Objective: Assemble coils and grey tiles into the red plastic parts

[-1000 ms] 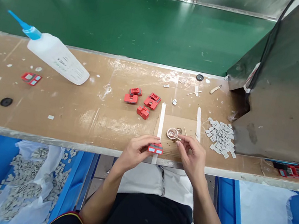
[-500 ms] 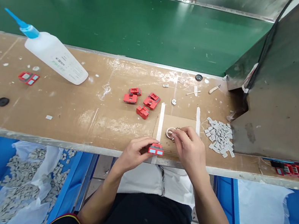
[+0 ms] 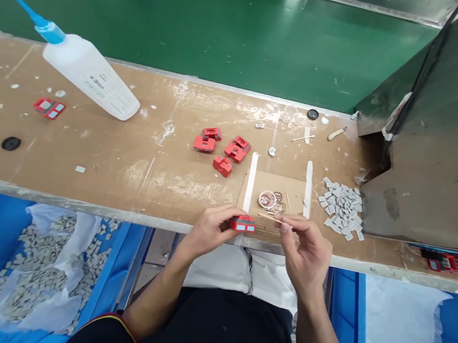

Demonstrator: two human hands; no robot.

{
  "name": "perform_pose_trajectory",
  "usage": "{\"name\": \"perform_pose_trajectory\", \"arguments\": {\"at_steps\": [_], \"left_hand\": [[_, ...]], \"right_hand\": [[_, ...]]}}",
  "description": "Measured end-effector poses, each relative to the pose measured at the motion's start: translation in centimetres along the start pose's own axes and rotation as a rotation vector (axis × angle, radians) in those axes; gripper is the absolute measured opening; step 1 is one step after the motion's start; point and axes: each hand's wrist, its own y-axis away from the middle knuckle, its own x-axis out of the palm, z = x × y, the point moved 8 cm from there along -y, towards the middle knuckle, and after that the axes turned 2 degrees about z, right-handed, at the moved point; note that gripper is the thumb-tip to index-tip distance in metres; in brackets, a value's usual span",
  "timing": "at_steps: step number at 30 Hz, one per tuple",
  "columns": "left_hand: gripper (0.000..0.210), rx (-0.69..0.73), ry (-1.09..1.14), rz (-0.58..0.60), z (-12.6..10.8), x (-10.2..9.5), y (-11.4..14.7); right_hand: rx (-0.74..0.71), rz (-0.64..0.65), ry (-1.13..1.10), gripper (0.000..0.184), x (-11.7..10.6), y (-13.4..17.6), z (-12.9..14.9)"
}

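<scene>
My left hand (image 3: 213,229) pinches a small red toy vehicle part (image 3: 243,223) with two pale windows facing me, close to the bench's front edge. Between the thumb and fingers of my right hand (image 3: 303,245) is a thin wooden stick (image 3: 270,218), its tip pointing left toward the red part but apart from it. Just beyond the stick lies a small clear round dish (image 3: 267,200) among brownish ring-shaped marks on a cardboard piece (image 3: 258,179). Several more red toy vehicle parts (image 3: 223,166) rest farther back, left of the dish.
A white squeeze bottle (image 3: 90,76) with a blue nozzle lies at the left. Grey-white small tiles (image 3: 341,208) are piled at the right, beside a metal housing (image 3: 442,144). A green belt (image 3: 193,23) runs behind the bench. Blue bins (image 3: 115,275) stand below.
My right hand has drawn back from the dish toward me and to the right, so the stick and dish now show. My left hand still holds the red part. The camera view has shifted slightly.
</scene>
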Motion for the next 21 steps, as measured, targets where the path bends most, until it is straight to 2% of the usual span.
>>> {"name": "perform_pose_trajectory", "arguments": {"at_steps": [4, 9, 21], "left_hand": [[0.02, -0.003, -0.011, 0.004, -0.1, 0.1, 0.0], [0.019, 0.013, -0.018, 0.005, -0.3, 0.1, 0.0], [0.017, 0.032, -0.024, 0.012, -0.6, 0.1, -0.1]], "right_hand": [[-0.052, 0.071, 0.019, 0.008, 1.2, 0.3, 0.9], [-0.06, 0.123, 0.043, 0.009, 2.5, 0.5, 0.7], [-0.202, 0.162, 0.133, 0.009, 3.1, 0.7, 2.0]]}}
